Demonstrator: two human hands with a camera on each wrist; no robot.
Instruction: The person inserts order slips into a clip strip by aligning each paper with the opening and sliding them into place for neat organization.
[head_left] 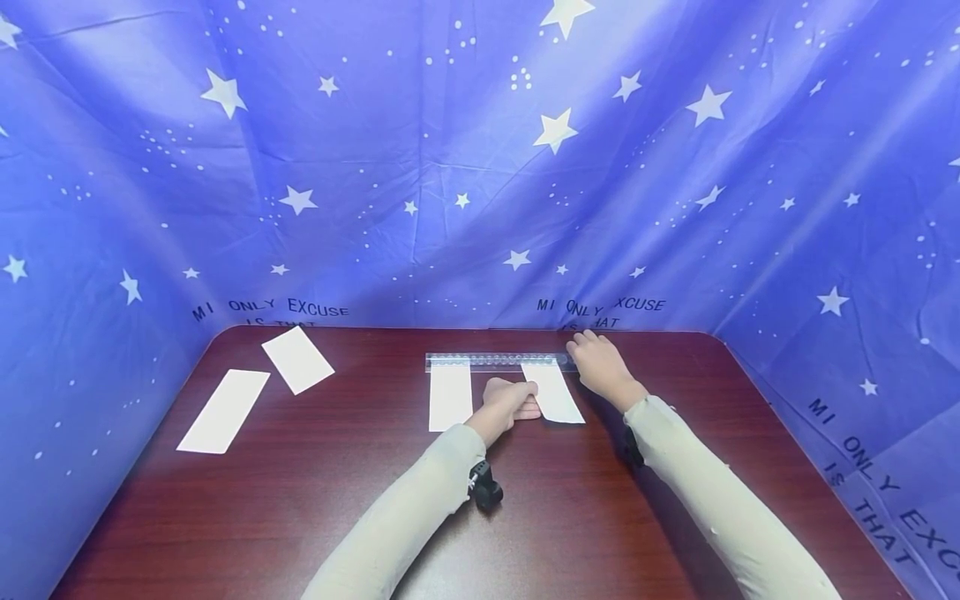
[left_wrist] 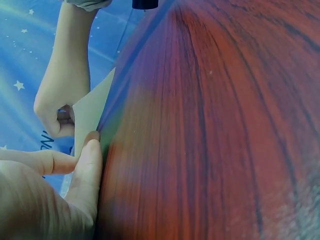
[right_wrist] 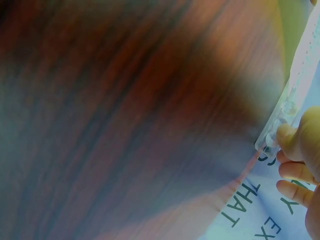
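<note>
A clear plastic ruler [head_left: 487, 360] lies crosswise near the far side of the table, over the top ends of two white paper strips. My right hand [head_left: 602, 364] grips the ruler's right end; in the right wrist view the thumb [right_wrist: 287, 135] sits on that end and the other fingers are curled. My left hand [head_left: 510, 400] pinches the left edge of the right-hand paper strip [head_left: 558, 396] between thumb and finger. That strip slants, and its near end looks lifted in the left wrist view. The other strip [head_left: 450, 400] lies flat left of my left hand.
Two more white paper pieces rest at the table's left: a longer one [head_left: 225, 412] and a shorter one [head_left: 297, 360] behind it. The dark red wooden table [head_left: 315, 500] meets a blue star-patterned curtain [head_left: 420, 167] at the back and sides.
</note>
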